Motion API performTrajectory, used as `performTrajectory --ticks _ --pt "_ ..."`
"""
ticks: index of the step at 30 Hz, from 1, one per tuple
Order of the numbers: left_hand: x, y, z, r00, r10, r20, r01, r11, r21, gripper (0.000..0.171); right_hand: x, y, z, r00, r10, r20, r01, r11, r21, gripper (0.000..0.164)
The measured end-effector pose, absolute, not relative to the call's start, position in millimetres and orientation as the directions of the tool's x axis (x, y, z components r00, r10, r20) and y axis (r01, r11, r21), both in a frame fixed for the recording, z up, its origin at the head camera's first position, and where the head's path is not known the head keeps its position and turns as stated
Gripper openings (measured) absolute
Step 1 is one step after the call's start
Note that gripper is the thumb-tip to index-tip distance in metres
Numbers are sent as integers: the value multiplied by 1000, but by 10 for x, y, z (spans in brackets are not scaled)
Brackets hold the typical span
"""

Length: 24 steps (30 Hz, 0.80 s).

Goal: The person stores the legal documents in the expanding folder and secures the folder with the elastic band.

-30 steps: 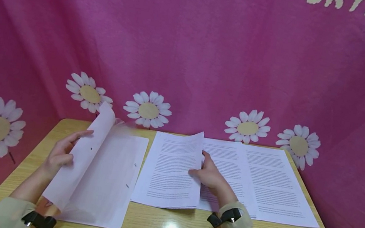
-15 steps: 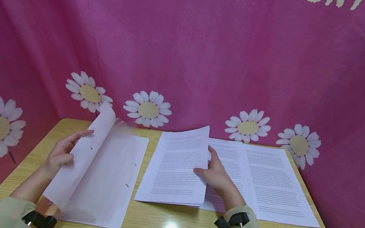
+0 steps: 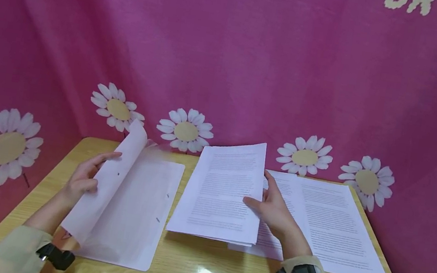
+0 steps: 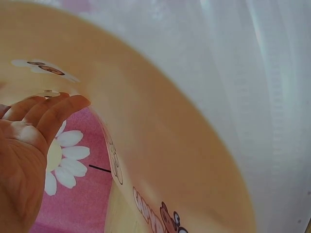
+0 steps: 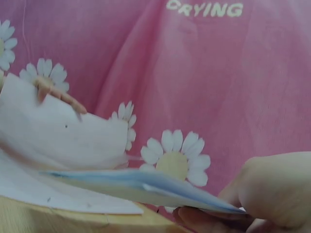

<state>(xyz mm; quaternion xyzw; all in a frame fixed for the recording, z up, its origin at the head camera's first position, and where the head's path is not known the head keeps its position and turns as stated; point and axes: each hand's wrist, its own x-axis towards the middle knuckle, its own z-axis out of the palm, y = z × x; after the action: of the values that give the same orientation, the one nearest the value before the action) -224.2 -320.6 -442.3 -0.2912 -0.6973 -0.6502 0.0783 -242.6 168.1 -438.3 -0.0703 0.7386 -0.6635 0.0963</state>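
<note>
On the left lies a folder (image 3: pixel 130 208) with a white inside; its cover, tan outside with cartoon drawings, is raised and curled. My left hand (image 3: pixel 89 174) is at the cover's left edge, the index finger lying straight along it. The left wrist view shows its palm and extended fingers against the tan cover (image 4: pixel 160 126). My right hand (image 3: pixel 273 205) pinches the right edge of a printed paper stack (image 3: pixel 221 193), thumb on top and fingers beneath. The stack is tilted above the table, its right side higher.
More printed papers (image 3: pixel 335 227) lie on the right, partly hidden by the right hand and the lifted stack. Two small metal prongs show near the folder's right side. The wooden table (image 3: pixel 184 262) ends at a pink curtain (image 3: pixel 228 63) with daisies.
My right hand has lifted the paper stack higher and drawn it slightly right, uncovering table beside the folder. My left hand still holds the cover back. The head view has shifted slightly.
</note>
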Motion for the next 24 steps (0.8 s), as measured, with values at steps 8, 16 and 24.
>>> performTrajectory --ticks 8,16,24 --pt "-2237 -3188 -4431 -822 307 480 499 -19 866 76 -2369 1677 -4162 -963 -268 8 -28 71 -997 104" --pt "-2248 -3201 -4454 -802 319 505 517 -53 855 75 -2324 1482 -3942 -935 -348 64 -41 -72 -997 97" --pt "-2260 -3203 -4457 -797 356 488 508 -42 860 76 -2307 1183 -3855 -920 -383 85 -35 -136 -990 97"
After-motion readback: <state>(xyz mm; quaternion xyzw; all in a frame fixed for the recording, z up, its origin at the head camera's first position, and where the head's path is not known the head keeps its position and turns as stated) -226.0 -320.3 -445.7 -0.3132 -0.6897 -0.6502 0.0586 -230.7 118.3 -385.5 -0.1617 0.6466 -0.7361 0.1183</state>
